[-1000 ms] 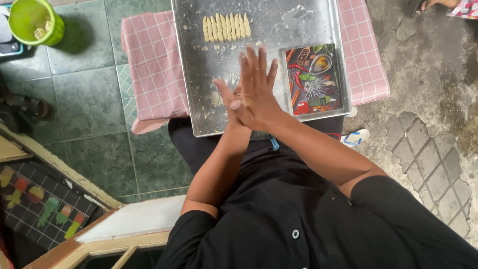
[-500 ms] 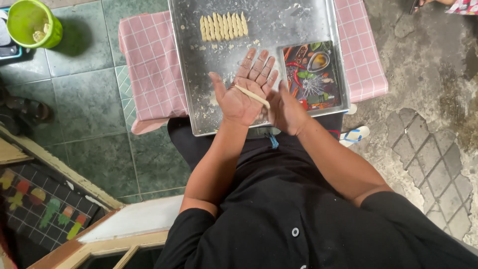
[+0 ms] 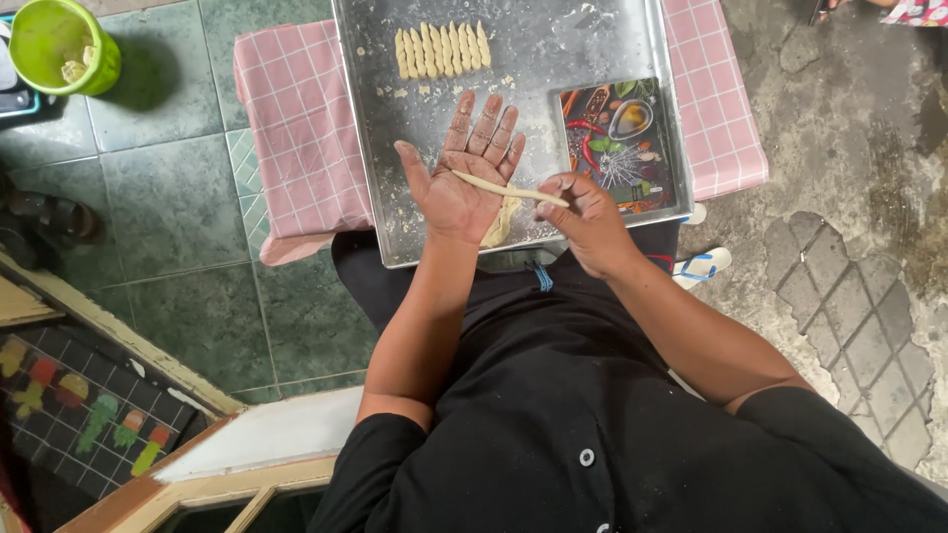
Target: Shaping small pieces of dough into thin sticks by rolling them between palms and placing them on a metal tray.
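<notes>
My left hand (image 3: 464,173) is held flat, palm up, over a metal tray (image 3: 553,59). A thin rolled strip of dough (image 3: 509,189) lies across the palm. My right hand (image 3: 585,219) pinches the strip's right end between thumb and fingers. A lump of dough (image 3: 502,222) shows on the tray just under my left hand. A row of several twisted dough pieces (image 3: 441,49) lies at the tray's far side.
The tray rests on a pink checked cloth (image 3: 296,128) over a low stand. A small board with a colourful spice picture (image 3: 617,143) lies on the tray's right. A green bucket (image 3: 64,44) stands on the tiled floor at far left. A sandal (image 3: 703,265) lies by my right knee.
My palms were pressed together over the tray. They have come apart: the left hand now lies open palm up, and the right hand has drawn back holding the end of the dough strip.
</notes>
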